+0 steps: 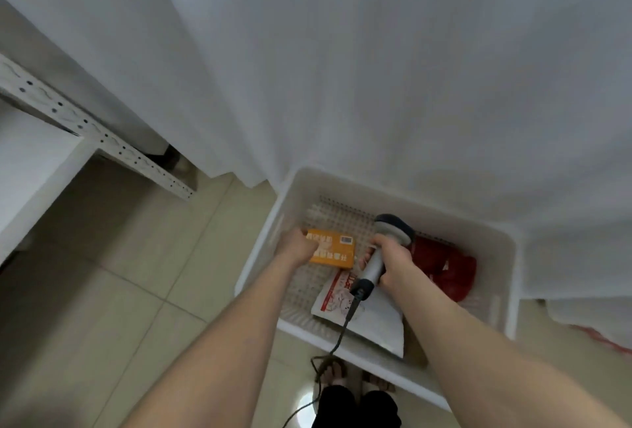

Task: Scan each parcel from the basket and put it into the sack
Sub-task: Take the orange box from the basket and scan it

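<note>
The left hand (pixel 298 245) grips an orange parcel (pixel 333 248) inside the white basket (pixel 506 256) at lower centre; the right hand (pixel 393 262) clasps a corded scanner (pixel 379 253) just beside it.

No legible print on orange box (pixel 331 250)

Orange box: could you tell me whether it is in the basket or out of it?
In: the box sits inside the basket walls, left hand holding its end.
</note>
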Tool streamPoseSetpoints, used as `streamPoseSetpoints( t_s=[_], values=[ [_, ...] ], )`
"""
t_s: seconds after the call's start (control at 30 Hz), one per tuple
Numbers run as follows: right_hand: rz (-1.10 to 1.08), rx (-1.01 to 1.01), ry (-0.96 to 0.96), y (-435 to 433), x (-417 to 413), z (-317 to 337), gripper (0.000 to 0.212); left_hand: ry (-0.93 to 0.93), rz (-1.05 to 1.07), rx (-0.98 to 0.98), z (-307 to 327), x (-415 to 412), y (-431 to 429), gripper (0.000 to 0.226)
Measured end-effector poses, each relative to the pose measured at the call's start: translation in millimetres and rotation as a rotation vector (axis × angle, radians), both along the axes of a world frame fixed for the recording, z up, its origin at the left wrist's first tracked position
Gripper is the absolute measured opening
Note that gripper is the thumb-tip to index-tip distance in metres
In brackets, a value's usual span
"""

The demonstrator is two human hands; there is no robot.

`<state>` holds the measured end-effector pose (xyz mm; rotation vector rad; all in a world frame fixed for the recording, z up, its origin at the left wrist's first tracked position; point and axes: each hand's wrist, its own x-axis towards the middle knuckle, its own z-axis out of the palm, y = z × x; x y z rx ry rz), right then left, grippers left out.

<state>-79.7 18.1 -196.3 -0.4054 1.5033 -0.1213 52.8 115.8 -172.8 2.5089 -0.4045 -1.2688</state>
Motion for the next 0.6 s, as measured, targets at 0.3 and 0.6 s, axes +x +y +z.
streamPoseSetpoints(
  t_s=[0.3, 0.6],
  values=[
    [0.068, 0.038, 0.055, -20.8, 25.5, -235.7, 0.047, 0.023, 0.164, 0.106, -235.2, 41.0, -5.7, 0.071],
    [0.134, 0.067, 0.012, -20.9, 30.6, -320.0, 0.031, 0.046, 0.336, 0.122, -333.2, 51.9, -1.6, 0.081]
  ],
)
